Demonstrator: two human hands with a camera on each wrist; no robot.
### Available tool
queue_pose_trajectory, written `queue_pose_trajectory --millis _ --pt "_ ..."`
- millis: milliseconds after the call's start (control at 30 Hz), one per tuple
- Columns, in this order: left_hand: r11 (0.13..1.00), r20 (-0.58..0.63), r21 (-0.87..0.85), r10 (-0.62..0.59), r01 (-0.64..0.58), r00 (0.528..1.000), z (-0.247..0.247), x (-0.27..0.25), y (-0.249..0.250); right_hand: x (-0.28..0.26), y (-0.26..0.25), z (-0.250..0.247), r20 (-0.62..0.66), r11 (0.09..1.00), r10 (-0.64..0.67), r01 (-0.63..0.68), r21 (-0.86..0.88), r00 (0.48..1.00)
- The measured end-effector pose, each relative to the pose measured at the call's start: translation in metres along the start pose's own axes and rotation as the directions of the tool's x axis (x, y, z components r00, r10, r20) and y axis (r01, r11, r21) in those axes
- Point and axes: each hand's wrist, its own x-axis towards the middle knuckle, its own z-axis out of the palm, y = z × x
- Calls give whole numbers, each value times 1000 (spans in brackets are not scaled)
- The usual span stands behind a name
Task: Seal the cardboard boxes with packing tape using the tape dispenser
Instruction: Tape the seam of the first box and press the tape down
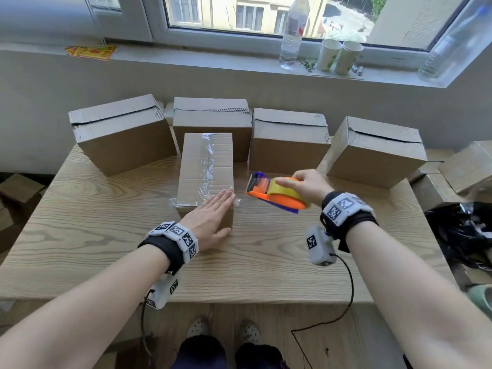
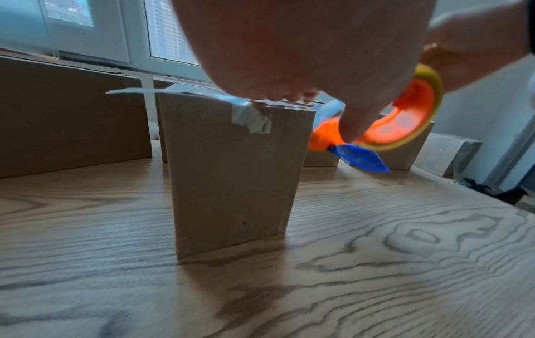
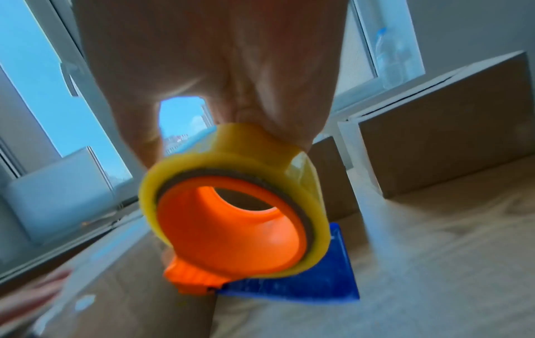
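Right now the left hand [image 1: 210, 222] lies flat, fingers straight and together, pressing on the near end of the narrow cardboard box [image 1: 206, 166], over the clear tape strip [image 1: 207, 161] along its top. Just beside the box, held above the wooden table [image 1: 106, 209], the right hand [image 1: 308, 186] curls round the yellow tape roll of the orange tape dispenser [image 1: 277, 194].

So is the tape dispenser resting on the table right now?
No, the right hand holds the tape dispenser up in the air beside the narrow box, clear of the table.
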Motion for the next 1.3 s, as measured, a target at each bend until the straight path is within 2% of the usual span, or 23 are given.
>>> queue_pose_trajectory --millis 133,300,400,500,633,800,900,1000,1100,1200,1300 --pt "998 -81 -27 -59 57 995 1 -2 -5 4 23 43 74 998 60 -59 -24 995" --pt "992 -113 -9 -127 126 985 1 -10 -24 -6 34 88 82 963 4 19 -270 997" --pt "990 -123 -2 -140 141 982 3 -16 -33 -10 43 109 81 952 -5 30 -306 997" --pt "988 -121 -21 -155 153 981 6 -19 -39 -13 51 125 72 936 5 21 -352 997" --pt "984 -142 -45 -174 170 974 9 -26 -42 -18 60 142 121 860 46 22 -509 992" --pt "969 -141 -168 -206 181 968 16 -43 -53 -26 67 149 146 808 57 40 -587 988" --pt "935 -144 -289 -254 204 957 16 -54 -55 -32 65 149 139 856 74 9 -518 988" --pt "896 -130 -379 -299 231 945 17 -63 -54 -31 49 145 -18 971 -48 43 -235 999" --pt "850 -120 -466 -336 246 934 17 -66 -53 -38 15 136 -95 988 -149 145 -46 984" --pt "804 -112 -541 -358 246 927 19 -65 -48 -50 -13 134 -36 971 -239 239 13 970" --pt "757 -91 -603 -379 252 921 24 -65 -43 -56 -20 141 43 967 -255 254 25 966"
